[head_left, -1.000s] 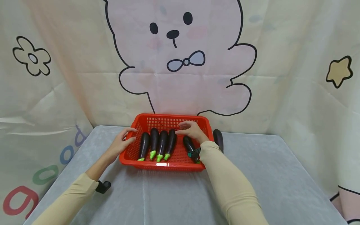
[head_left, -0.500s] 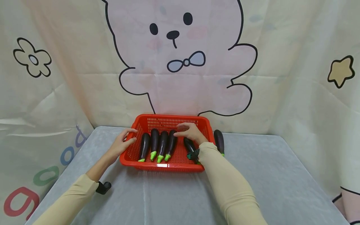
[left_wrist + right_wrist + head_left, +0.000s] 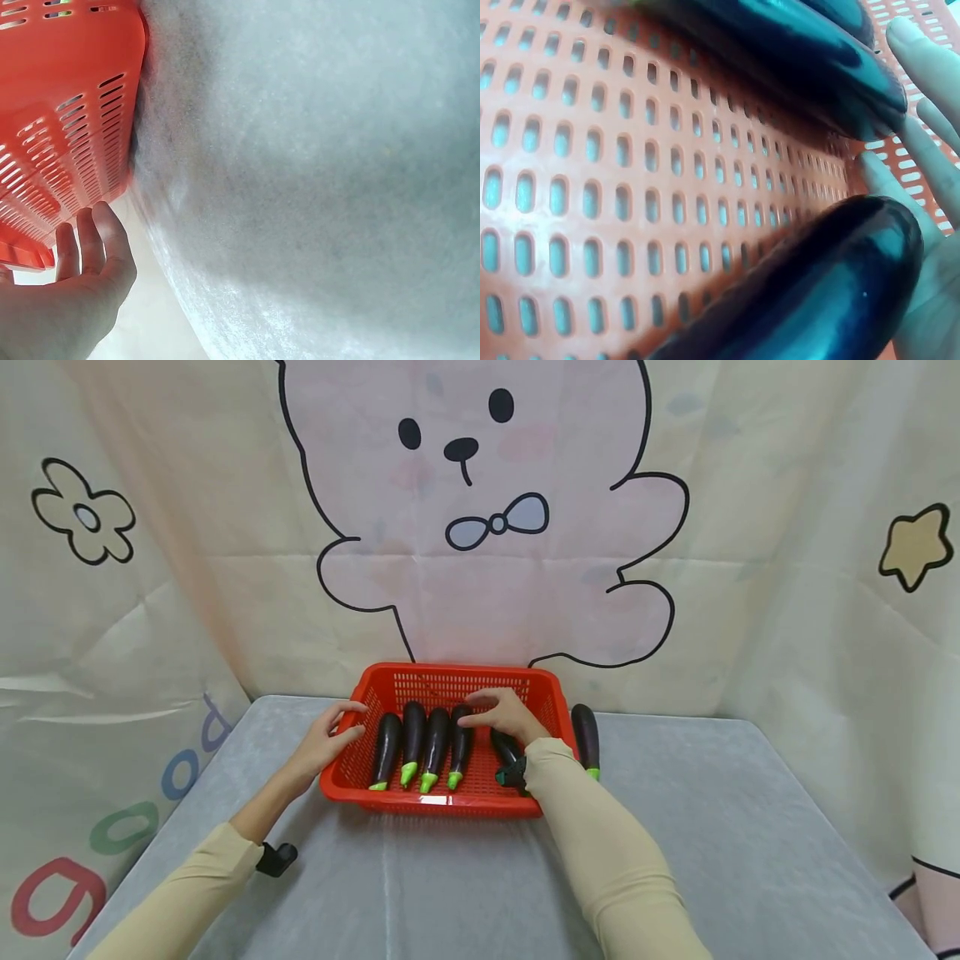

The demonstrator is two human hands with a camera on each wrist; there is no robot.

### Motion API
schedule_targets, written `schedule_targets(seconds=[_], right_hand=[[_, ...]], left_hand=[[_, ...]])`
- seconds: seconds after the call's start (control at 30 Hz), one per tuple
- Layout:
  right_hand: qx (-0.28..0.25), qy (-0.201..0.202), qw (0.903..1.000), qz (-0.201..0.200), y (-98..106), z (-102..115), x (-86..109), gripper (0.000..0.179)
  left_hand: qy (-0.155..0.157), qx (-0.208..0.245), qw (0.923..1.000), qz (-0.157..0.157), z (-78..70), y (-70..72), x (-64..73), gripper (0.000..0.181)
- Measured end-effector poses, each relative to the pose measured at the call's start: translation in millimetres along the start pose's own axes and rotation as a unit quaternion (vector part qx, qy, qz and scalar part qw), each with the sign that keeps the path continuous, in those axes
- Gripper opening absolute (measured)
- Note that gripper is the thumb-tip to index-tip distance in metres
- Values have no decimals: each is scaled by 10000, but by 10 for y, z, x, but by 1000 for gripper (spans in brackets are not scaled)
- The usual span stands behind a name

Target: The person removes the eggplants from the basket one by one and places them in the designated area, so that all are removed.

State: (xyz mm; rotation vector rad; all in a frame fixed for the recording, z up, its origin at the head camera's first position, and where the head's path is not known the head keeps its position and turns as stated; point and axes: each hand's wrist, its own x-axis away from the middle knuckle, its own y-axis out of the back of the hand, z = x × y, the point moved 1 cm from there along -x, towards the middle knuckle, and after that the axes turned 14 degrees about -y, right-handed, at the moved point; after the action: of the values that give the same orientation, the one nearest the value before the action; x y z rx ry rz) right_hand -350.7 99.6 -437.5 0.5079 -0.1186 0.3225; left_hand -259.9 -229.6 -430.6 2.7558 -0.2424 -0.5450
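Note:
Several dark purple eggplants lie in a red plastic basket [image 3: 480,806], green ends toward the near side. My right hand [image 3: 510,712] reaches into it, its fingers around the far end of the eggplant [image 3: 461,747] that is rightmost in the left group. The right wrist view shows fingertips [image 3: 874,176] right at that eggplant's rounded end [image 3: 881,112]. Beneath my right wrist is another eggplant [image 3: 506,746], partly hidden. My left hand [image 3: 322,743] rests at the basket's left rim, and its fairly straight fingers [image 3: 112,225] lie along the outer wall in the left wrist view.
One eggplant [image 3: 587,739] lies outside the basket, close to its right wall. Grey cloth covers the table [image 3: 450,893]. A printed curtain [image 3: 720,568] with a cartoon bear stands behind and at the sides.
My right hand has shifted slightly left onto the eggplant, whose green end has swung a little right, away from its neighbour. My left hand and the basket have barely moved.

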Motion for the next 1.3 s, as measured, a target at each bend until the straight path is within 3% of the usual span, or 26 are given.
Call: schedule_targets(seconds=[0.37,0.6,0.93,1.3], right_hand=[[226,1,9997,88,-60,37,-18,56],[495,33,9984,253,-73,55,-7,55],[282,-174,9989,344,-51,52,-16,53],[27,-56,9994,339,-20,54,-8,56]], left_hand=[[26,-185,9998,-6,-2,4,4,39],[-1,-27,10000,35,-2,6,5,37],[52,32,10000,42,-20,10,14,40],[91,73,9999,49,-12,10,8,40]])
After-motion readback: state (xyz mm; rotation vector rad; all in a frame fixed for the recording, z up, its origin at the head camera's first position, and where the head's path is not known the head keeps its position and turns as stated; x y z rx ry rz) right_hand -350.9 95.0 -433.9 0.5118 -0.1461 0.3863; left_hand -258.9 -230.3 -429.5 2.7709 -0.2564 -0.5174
